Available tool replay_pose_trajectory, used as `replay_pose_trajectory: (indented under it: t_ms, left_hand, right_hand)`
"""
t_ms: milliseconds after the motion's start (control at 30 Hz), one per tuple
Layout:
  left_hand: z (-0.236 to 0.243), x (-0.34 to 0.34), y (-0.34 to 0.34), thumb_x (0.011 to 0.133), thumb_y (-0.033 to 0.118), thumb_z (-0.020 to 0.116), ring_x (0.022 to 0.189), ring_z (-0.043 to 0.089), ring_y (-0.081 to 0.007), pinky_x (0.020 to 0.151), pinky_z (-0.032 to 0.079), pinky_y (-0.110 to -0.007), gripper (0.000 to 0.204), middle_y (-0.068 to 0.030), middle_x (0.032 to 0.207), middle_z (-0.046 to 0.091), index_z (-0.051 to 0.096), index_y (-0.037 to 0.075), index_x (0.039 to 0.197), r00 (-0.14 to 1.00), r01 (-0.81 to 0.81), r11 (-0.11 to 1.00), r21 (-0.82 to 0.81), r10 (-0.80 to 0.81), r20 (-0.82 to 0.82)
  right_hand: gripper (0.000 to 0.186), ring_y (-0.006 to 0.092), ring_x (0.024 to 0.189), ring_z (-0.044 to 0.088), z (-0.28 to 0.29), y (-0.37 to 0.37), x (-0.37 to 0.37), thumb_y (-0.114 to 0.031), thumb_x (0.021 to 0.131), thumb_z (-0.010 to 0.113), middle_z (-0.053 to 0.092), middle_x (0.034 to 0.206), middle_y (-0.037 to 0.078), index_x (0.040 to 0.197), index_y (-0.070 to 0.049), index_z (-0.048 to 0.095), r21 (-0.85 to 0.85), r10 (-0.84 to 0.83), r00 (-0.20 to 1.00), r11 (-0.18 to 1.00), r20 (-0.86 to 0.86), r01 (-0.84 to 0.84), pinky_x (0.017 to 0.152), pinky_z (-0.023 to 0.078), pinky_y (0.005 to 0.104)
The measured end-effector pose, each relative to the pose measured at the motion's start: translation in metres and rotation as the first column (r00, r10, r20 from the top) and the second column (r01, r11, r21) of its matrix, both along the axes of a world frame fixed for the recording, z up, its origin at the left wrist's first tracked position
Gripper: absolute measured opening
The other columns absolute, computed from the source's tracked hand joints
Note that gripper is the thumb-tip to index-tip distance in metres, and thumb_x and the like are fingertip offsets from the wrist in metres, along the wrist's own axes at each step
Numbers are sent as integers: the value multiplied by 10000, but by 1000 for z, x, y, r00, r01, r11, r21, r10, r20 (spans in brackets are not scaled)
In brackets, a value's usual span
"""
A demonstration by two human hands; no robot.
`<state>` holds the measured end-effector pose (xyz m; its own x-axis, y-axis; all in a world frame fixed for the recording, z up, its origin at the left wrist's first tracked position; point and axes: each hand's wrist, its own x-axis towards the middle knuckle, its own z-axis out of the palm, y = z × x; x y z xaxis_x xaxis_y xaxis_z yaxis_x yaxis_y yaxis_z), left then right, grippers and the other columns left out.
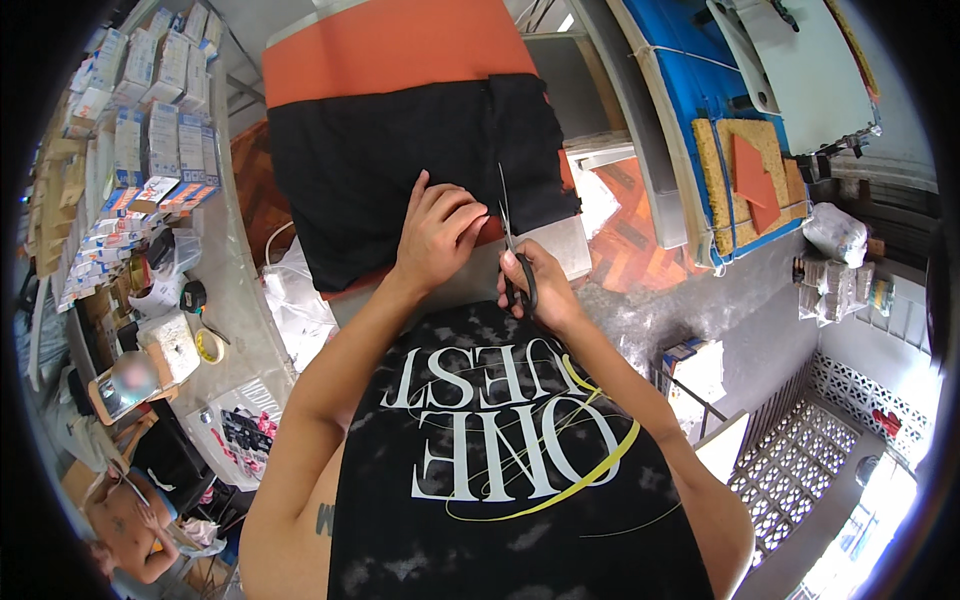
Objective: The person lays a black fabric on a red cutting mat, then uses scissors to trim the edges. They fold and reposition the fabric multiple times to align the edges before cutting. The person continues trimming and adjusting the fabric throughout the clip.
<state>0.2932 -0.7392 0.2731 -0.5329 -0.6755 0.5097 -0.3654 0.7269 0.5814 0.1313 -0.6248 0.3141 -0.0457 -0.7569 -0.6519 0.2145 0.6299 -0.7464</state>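
Note:
Black fabric (370, 170) lies over an orange-red piece (390, 50) on a grey work table (560, 245). My left hand (440, 225) rests on the fabric, thumb and forefinger pinching it near its front edge, where some red shows underneath. In my right hand (535, 280) are black-handled scissors (520, 285), their steel blades pointing away from me and lying along a line or slit in the black fabric, just right of my left fingertips.
Stacked boxes (150, 140) and a tape roll (208, 346) line a side table at left. Another person (130, 520) is at lower left. A blue board (672, 90) with a cork piece (720, 180) stands at upper right. Bundles (830, 290) sit further right, near railings.

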Motion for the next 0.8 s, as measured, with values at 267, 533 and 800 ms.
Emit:
replay_pose_trajectory:
  t_ms: [267,533,800]
  left_hand:
    - [0,1,-2,811,90,759,1007,642,-257,1110,372,-585,182,-35,979,649,708,105,984,1000,10,1000,17,-10,-17]
    - [0,2,-3,806,82,765,991,645,-260,1102,379,-585,185,-38,977,653,714,100,983,998,8,998,55,-4,-69]
    - [2,4,-3,798,38,771,1003,652,-260,1119,370,-559,231,-50,1009,658,722,95,1016,998,38,998,48,-36,-41]
  right_hand:
    - [473,140,571,619,-7,-17,3,-504,960,665,605,747,62,965,-63,494,-37,-21,1000,999,5,22,420,439,228]
    - [461,131,595,638,3,-6,1,-470,944,706,618,749,63,999,-54,514,-7,25,999,1000,38,-25,425,449,238]
    - [493,126,597,634,-1,-20,0,-493,927,718,610,744,64,1004,-53,511,-26,-54,997,998,57,56,413,446,224]
